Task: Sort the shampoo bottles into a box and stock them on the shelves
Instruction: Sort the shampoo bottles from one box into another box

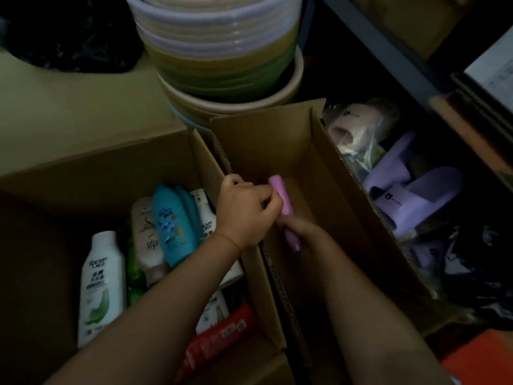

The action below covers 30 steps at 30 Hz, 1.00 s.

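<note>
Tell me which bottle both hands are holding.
The pink bottle, held over the right box; the teal bottle and white bottle lie untouched in the left box.

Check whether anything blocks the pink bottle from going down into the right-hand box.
Nothing visible does. Both hands hold the pink bottle above the open right-hand box, whose visible interior looks bare beneath it.

Open brown cardboard box of shampoo bottles left; empty brown cardboard box touching its right; stacked plastic basins behind both.
</note>
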Each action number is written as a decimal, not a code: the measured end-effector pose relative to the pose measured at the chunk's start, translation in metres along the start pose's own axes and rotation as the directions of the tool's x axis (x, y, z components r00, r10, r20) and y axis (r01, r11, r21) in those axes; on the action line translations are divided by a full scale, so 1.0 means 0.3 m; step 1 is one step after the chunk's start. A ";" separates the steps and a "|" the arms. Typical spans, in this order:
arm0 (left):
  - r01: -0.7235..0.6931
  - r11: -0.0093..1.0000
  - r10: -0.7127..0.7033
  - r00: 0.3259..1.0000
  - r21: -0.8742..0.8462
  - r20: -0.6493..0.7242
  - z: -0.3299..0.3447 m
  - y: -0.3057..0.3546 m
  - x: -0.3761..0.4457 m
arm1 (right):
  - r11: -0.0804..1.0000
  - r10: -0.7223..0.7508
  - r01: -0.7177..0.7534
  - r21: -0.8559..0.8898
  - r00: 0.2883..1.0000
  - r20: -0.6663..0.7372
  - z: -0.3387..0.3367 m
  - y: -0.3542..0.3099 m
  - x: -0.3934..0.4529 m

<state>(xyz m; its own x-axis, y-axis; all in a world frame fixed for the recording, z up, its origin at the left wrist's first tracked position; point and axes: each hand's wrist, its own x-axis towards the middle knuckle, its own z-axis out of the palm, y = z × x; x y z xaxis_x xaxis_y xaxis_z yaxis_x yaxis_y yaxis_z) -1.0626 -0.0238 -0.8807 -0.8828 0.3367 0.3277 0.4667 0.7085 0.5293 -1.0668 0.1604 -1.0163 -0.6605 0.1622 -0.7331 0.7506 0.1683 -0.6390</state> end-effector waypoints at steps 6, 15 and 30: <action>0.288 0.868 -0.321 0.947 -0.405 -0.016 -0.139 -0.044 -0.092 | 0.892 -0.353 0.369 0.261 0.929 -0.108 0.061 -0.396 -0.437; 0.575 0.735 -0.676 0.581 -0.359 -0.454 -0.495 -0.358 -0.334 | 0.726 -0.541 0.563 -0.395 0.822 0.176 0.458 -0.441 -0.675; 0.619 0.767 -0.623 0.782 -0.169 0.036 -0.410 -0.387 -0.342 | 0.534 -0.637 0.290 -0.794 0.756 -0.152 0.500 -0.412 -0.548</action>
<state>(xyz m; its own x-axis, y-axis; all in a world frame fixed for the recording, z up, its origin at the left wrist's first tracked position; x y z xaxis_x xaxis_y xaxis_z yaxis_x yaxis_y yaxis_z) -1.0196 -0.2168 -0.8796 -0.9826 -0.1554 -0.1019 -0.1792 0.6470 0.7412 -1.0480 -0.0329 -0.8519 -0.9802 0.1637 -0.1114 0.1937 0.9092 -0.3685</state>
